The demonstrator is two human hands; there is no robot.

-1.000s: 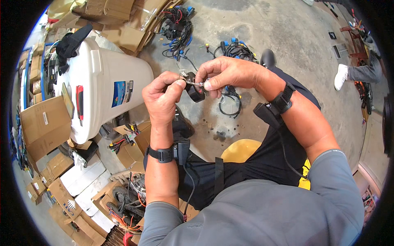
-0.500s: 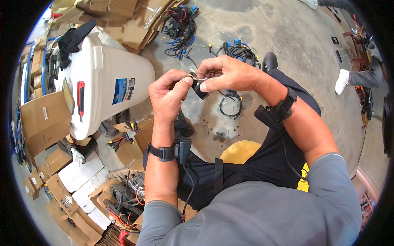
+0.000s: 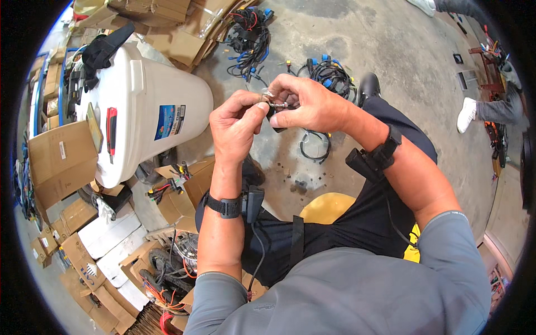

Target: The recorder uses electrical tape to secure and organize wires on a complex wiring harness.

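In front of me, both hands are raised close together over the floor. My left hand (image 3: 237, 125) pinches a small piece with thin wire strands (image 3: 277, 104) between thumb and forefinger. From the other side my right hand (image 3: 312, 103) grips the same piece, its fingers curled and the thumb underneath. A dark part of it shows just below the fingertips, mostly hidden. The exact kind of the piece is too small to make out.
At left stands a large white bin (image 3: 184, 100) with a red-and-black cutter (image 3: 111, 131) and a black cap (image 3: 106, 56) on it. Bundles of black cable with blue connectors (image 3: 329, 72) lie ahead on the concrete. Cardboard boxes (image 3: 61, 162) crowd the left. Another person's white shoe (image 3: 467, 114) is at right.
Both hands have shifted slightly to the right. My right fingers are more curled around the small piece, and its dark part is now more hidden.
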